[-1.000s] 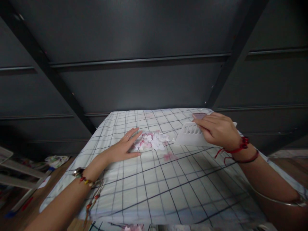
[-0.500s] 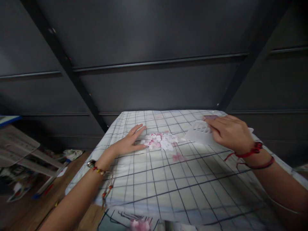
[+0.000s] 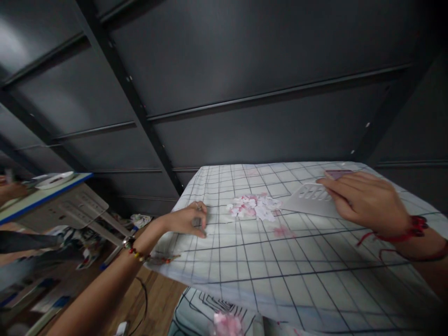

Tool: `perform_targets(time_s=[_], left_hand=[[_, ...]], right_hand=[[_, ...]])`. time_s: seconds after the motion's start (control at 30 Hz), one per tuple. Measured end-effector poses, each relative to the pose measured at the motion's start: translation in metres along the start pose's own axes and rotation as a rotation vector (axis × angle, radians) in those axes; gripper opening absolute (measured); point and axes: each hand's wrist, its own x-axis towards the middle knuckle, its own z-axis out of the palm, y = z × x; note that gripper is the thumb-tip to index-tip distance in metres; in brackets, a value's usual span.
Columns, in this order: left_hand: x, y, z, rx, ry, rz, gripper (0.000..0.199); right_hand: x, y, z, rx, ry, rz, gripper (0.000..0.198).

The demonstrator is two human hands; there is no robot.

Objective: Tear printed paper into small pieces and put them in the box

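Observation:
A small heap of torn white and pink paper scraps [image 3: 254,206] lies on the checked tablecloth [image 3: 238,261]. To its left, my left hand [image 3: 185,219] hovers over or rests on the cloth; its fingers are curved, thumb apart, with nothing between them. My right hand [image 3: 367,198] grips a flat white plastic piece with a row of slots [image 3: 315,200], whose exact kind I cannot make out. The thin tip of this piece reaches the right edge of the heap. Just behind my right hand shows a flat purple object [image 3: 338,174], partly hidden.
A dark panelled wall [image 3: 252,130] with metal ribs rises behind the table. At the left stands a blue-edged desk [image 3: 52,191] with another person's hand [image 3: 12,189] by it. A pink bundle [image 3: 227,323] is low at the front; a cable [image 3: 144,303] lies on the floor.
My left hand has drawn back from the paper scraps to the left, and its fingers have curled. The view has turned left, bringing in the desk and another person. My right hand still holds the white piece.

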Motion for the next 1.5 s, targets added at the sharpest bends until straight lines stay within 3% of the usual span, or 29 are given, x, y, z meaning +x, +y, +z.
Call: perform_targets(time_s=[0.17, 0.5, 0.73, 0.93, 1.1, 1.33, 1.5], left_hand=[[-0.002, 0.006, 0.012, -0.012, 0.027, -0.028, 0.025], [0.015, 0.014, 0.009, 0.029, 0.026, 0.065, 0.008], [0.075, 0.031, 0.012, 0.079, 0.299, 0.037, 0.009], [0.118, 0.03, 0.024, 0.091, 0.383, 0.079, 0.002], [0.113, 0.011, 0.024, 0.026, 0.481, 0.058, 0.026], [0.093, -0.026, 0.028, -0.093, 0.514, -0.109, 0.032], [0.089, -0.031, 0.032, 0.006, 0.493, -0.077, 0.037]], right_hand=[[0.001, -0.003, -0.001, 0.006, 0.0, -0.023, 0.019], [-0.002, -0.002, 0.0, 0.036, -0.024, 0.009, 0.021], [-0.001, -0.004, -0.001, 0.048, -0.023, 0.066, 0.023], [0.003, -0.006, -0.003, 0.073, -0.054, 0.051, 0.029], [0.006, -0.007, -0.003, 0.083, -0.086, 0.001, 0.029], [0.01, -0.011, -0.006, 0.121, -0.096, 0.001, 0.027], [0.009, -0.011, -0.005, 0.066, -0.097, 0.006, 0.028]])
